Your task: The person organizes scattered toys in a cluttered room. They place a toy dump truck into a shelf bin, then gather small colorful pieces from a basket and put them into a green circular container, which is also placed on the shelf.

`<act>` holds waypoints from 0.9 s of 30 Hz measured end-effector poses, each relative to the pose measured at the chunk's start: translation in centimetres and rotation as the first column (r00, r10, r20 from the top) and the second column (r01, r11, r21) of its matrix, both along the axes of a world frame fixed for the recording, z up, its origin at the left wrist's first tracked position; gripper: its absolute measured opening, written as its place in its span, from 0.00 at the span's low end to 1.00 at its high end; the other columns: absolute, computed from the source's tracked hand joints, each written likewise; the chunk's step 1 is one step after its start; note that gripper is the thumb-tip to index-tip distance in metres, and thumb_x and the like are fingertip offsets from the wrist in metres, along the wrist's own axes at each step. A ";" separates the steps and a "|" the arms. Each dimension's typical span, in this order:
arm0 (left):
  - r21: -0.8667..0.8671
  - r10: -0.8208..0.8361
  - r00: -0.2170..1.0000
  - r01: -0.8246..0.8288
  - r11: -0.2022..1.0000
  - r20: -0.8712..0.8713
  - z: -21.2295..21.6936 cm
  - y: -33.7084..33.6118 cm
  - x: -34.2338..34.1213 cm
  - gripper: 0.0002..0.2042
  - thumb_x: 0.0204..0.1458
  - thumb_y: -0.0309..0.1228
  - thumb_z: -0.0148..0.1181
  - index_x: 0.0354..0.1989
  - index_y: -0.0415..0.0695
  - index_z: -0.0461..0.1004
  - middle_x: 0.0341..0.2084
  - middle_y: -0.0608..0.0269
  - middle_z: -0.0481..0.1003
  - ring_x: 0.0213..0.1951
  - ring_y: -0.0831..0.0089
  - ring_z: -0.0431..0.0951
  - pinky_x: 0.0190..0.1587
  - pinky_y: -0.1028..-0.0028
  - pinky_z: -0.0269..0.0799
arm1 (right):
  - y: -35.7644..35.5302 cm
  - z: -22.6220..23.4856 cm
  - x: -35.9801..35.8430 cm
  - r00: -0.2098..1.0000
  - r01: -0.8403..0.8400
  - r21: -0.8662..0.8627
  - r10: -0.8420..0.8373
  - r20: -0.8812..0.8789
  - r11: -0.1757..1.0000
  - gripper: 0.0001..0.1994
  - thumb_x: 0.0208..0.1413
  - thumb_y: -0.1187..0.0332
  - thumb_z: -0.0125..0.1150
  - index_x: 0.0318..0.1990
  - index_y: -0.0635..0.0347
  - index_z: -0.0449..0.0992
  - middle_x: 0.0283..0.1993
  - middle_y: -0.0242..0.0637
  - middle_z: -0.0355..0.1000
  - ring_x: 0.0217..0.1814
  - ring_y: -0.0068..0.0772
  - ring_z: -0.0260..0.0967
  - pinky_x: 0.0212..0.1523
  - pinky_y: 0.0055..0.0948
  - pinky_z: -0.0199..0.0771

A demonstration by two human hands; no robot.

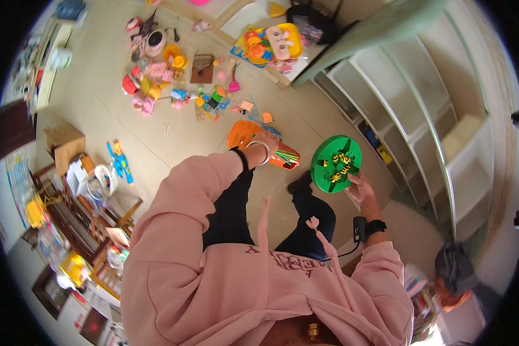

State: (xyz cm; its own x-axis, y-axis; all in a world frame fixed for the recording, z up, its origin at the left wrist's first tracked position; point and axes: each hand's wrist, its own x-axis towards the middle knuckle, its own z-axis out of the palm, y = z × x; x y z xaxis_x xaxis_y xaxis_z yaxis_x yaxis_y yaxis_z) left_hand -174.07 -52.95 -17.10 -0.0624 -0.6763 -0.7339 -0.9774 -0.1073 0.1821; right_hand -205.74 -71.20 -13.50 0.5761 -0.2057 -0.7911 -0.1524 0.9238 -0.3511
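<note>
My right hand (360,189) grips the lower right rim of a round green toy board (318,167), which is tilted up. Small yellow-and-black bee figures (342,162) sit in its middle. My left hand (264,140) is down at an orange container (242,132) near the floor in front of my legs. Its fingers are hidden and slightly blurred, so whether it holds the container cannot be made out. Thin green and pale sticks (287,155) show in an orange-red holder beside my left wrist. Something blue (273,130) lies just beyond the hand.
Scattered toys, among them a brown wooden board (202,69) and a pink scoop (234,86), lie on the tiled floor ahead. A white shelf unit (398,86) stands to the right. A yellow tray (291,43) rests on a low table. A blue toy gun (120,162) lies left.
</note>
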 end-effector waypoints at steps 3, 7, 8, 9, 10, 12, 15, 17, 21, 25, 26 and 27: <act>0.018 -0.055 0.998 0.055 0.998 0.011 -9.8 -3.3 1.1 0.21 0.48 0.30 0.51 0.53 0.40 0.61 0.46 0.49 0.68 0.46 0.57 0.71 0.39 0.65 0.71 | -3.4 -9.0 2.6 0.994 -0.104 -0.025 0.104 0.009 0.994 0.25 0.47 0.77 0.59 0.54 0.60 0.58 0.46 0.35 0.68 0.36 0.28 0.70 0.31 0.26 0.71; -0.048 0.004 0.999 -0.002 0.999 0.049 -23.7 -6.7 0.6 0.24 0.44 0.32 0.58 0.52 0.40 0.64 0.47 0.58 0.68 0.46 0.60 0.71 0.40 0.67 0.70 | -9.0 -21.3 5.6 0.943 -0.314 -0.014 0.314 0.109 0.949 0.25 0.47 0.77 0.58 0.54 0.62 0.59 0.47 0.36 0.68 0.37 0.28 0.70 0.31 0.25 0.70; -0.091 -0.038 0.998 0.043 0.995 0.052 -26.9 -7.2 0.5 0.25 0.44 0.32 0.58 0.52 0.40 0.63 0.47 0.59 0.69 0.46 0.60 0.71 0.40 0.67 0.70 | -10.3 -24.0 6.5 0.917 -0.365 -0.011 0.362 0.166 0.931 0.25 0.47 0.77 0.58 0.54 0.62 0.59 0.48 0.36 0.67 0.39 0.29 0.70 0.33 0.26 0.70; -0.129 -0.075 0.995 0.082 0.988 0.059 -30.0 -7.9 0.3 0.25 0.44 0.32 0.58 0.53 0.39 0.63 0.47 0.60 0.69 0.46 0.60 0.71 0.40 0.67 0.70 | -11.1 -26.5 7.1 0.919 -0.375 -0.026 0.375 0.121 0.927 0.26 0.47 0.77 0.58 0.55 0.62 0.58 0.48 0.36 0.67 0.41 0.30 0.69 0.35 0.27 0.70; -0.125 -0.082 0.995 0.088 0.988 0.057 -32.8 -8.8 0.3 0.25 0.43 0.32 0.59 0.53 0.40 0.63 0.47 0.60 0.69 0.47 0.60 0.71 0.39 0.67 0.70 | -12.0 -28.7 7.9 0.925 -0.361 -0.054 0.364 0.104 0.931 0.26 0.47 0.77 0.58 0.56 0.63 0.58 0.49 0.37 0.67 0.44 0.30 0.68 0.37 0.29 0.70; -0.086 -0.117 0.992 0.121 0.989 0.042 -37.8 -10.6 0.2 0.26 0.43 0.32 0.60 0.54 0.42 0.63 0.47 0.61 0.69 0.47 0.60 0.70 0.39 0.67 0.69 | -13.0 -33.3 9.4 0.925 -0.361 -0.080 0.367 0.094 0.929 0.27 0.47 0.77 0.57 0.56 0.63 0.57 0.50 0.37 0.66 0.48 0.32 0.66 0.41 0.31 0.70; -0.084 -0.101 0.990 0.092 0.992 -0.103 -42.2 -12.9 0.7 0.25 0.44 0.38 0.59 0.53 0.49 0.66 0.47 0.64 0.69 0.46 0.61 0.71 0.38 0.65 0.69 | -14.4 -37.8 10.7 0.894 -0.425 -0.174 0.442 0.070 0.888 0.28 0.48 0.76 0.56 0.58 0.64 0.55 0.52 0.39 0.65 0.51 0.33 0.64 0.46 0.32 0.68; -0.077 -0.051 0.976 0.036 0.996 -0.210 -43.7 -13.1 0.8 0.25 0.44 0.45 0.58 0.52 0.53 0.67 0.46 0.65 0.70 0.46 0.64 0.72 0.38 0.63 0.69 | -14.2 -40.7 11.1 0.888 -0.438 -0.202 0.457 0.056 0.876 0.29 0.48 0.75 0.57 0.58 0.64 0.55 0.52 0.40 0.65 0.51 0.34 0.64 0.47 0.33 0.67; -0.019 -0.018 0.973 0.014 1.000 -0.232 -44.5 -12.3 0.4 0.28 0.40 0.54 0.55 0.53 0.63 0.66 0.44 0.65 0.72 0.44 0.67 0.72 0.39 0.65 0.68 | -12.8 -44.3 11.2 0.895 -0.411 -0.208 0.436 0.093 0.888 0.30 0.48 0.74 0.58 0.59 0.61 0.55 0.54 0.39 0.62 0.54 0.36 0.62 0.50 0.36 0.64; -0.132 0.129 0.978 -0.152 0.980 -0.166 -43.8 -11.2 0.0 0.28 0.38 0.51 0.59 0.52 0.62 0.67 0.45 0.62 0.71 0.45 0.65 0.72 0.42 0.65 0.69 | -11.8 -44.9 10.9 0.872 -0.399 -0.255 0.450 0.190 0.881 0.27 0.48 0.73 0.58 0.58 0.60 0.57 0.55 0.38 0.62 0.55 0.37 0.60 0.53 0.38 0.62; -0.100 0.034 0.986 -0.051 0.994 -0.165 -43.6 -10.9 0.9 0.26 0.40 0.48 0.59 0.51 0.59 0.68 0.43 0.61 0.72 0.44 0.64 0.73 0.41 0.65 0.69 | -11.7 -45.1 10.8 0.900 -0.373 -0.225 0.410 0.148 0.900 0.27 0.48 0.73 0.58 0.57 0.61 0.58 0.54 0.38 0.63 0.55 0.37 0.61 0.52 0.37 0.63; -0.083 -0.059 0.982 0.044 0.996 -0.178 -42.5 -10.5 1.9 0.24 0.41 0.46 0.59 0.50 0.57 0.69 0.41 0.60 0.73 0.43 0.64 0.73 0.40 0.65 0.70 | -11.7 -44.6 10.8 0.910 -0.358 -0.216 0.391 0.138 0.908 0.27 0.48 0.73 0.58 0.57 0.63 0.58 0.53 0.39 0.63 0.54 0.36 0.62 0.52 0.37 0.63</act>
State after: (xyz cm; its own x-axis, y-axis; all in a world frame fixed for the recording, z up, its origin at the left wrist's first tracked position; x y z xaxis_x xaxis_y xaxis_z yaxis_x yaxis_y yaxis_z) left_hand -172.19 -63.46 -59.61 -0.2250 -0.7239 -0.6522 -0.9317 -0.0361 0.3615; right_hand -194.95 -82.90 -58.11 0.7639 -0.0773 -0.6407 -0.3958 0.7281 -0.5597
